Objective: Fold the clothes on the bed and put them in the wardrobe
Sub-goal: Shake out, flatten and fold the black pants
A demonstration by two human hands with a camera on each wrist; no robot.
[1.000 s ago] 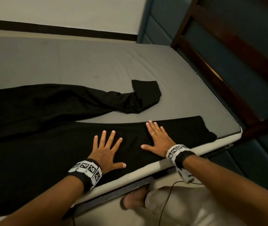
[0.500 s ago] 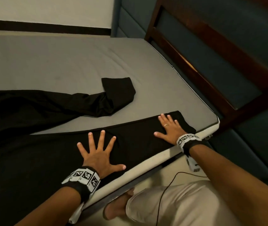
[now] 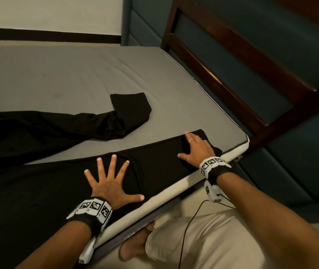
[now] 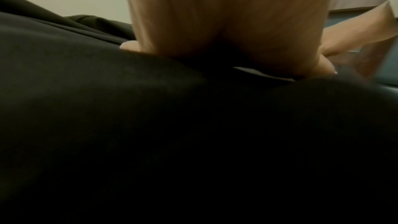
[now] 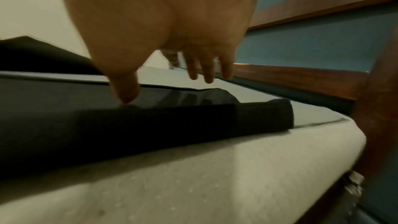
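Note:
Black trousers (image 3: 38, 171) lie spread on the grey mattress (image 3: 77, 74). The near leg (image 3: 158, 160) runs along the bed's front edge; the far leg (image 3: 104, 123) is creased, its cuff folded over. My left hand (image 3: 110, 183) presses flat on the near leg with fingers splayed. My right hand (image 3: 195, 148) rests at that leg's cuff near the bed corner, fingers straight, a ring on one finger. In the right wrist view the right hand (image 5: 172, 67) hovers just over the cuff (image 5: 258, 117). In the left wrist view the black cloth (image 4: 150, 134) fills most of the picture under my palm (image 4: 226, 14).
A dark wooden bed frame (image 3: 232, 55) with teal padded panels stands at the right. The mattress's white side (image 3: 174, 189) runs along the front edge. My beige-trousered leg (image 3: 203, 239) and a bare foot (image 3: 135, 243) are below it, with a black cable (image 3: 189, 230).
My right hand has slid right along the near trouser leg to its cuff by the bed corner. The left hand has stayed pressed flat on the leg.

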